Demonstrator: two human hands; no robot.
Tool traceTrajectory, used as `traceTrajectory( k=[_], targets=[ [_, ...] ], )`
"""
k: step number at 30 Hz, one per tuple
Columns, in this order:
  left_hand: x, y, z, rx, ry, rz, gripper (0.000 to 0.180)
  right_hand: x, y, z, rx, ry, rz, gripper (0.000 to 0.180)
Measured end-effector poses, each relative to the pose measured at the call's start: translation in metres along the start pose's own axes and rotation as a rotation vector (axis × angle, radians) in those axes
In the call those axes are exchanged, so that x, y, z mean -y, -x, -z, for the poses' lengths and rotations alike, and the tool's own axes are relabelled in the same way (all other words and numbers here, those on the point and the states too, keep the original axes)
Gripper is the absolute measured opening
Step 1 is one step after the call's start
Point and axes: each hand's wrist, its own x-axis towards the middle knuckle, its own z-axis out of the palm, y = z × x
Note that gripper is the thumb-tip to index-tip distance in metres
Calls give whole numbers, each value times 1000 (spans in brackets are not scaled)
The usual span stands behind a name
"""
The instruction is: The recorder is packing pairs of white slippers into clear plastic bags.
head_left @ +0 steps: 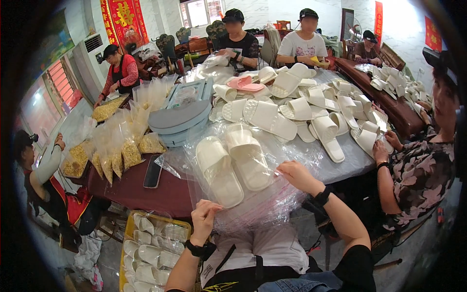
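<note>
The fingers (pixel 213 206) of our left hand (pixel 203 219) pinch the near left edge of a clear plastic bag (pixel 255 207), tips together; those of our right hand (pixel 296 175) are likewise drawn together on its right edge. Just beyond and between, a pair of white slippers (pixel 224 170) lies on the bench (pixel 171 191) amid the plastic; we cannot tell whether it is wholly bagged. Farther out we see a slipper heap (pixel 294 106), a phone (pixel 152 172) and bags of yellow pieces (pixel 130 153), and, lower left, a yellow crate (pixel 127 228).

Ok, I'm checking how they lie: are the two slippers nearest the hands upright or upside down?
Upright: the left slipper and right slipper both show their straps on top and insoles facing up.
</note>
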Motion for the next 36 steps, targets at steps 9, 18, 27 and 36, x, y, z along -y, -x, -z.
traceTrajectory(
  k=[9,18,27,36],
  targets=[
    [15,-9,-19,-128,-165,317,28,18,-28,-36,-224,-37,-424,30],
    [20,-22,-24,-92,-440,200,22,20,-39,-49,-212,168,-401,34],
    [12,-16,-22,-105,-485,180,38,15,-22,-74,-227,321,-316,35],
    [-29,-17,-67,328,-713,-315,47,17,-24,-73,-167,339,-413,31]
  ],
)
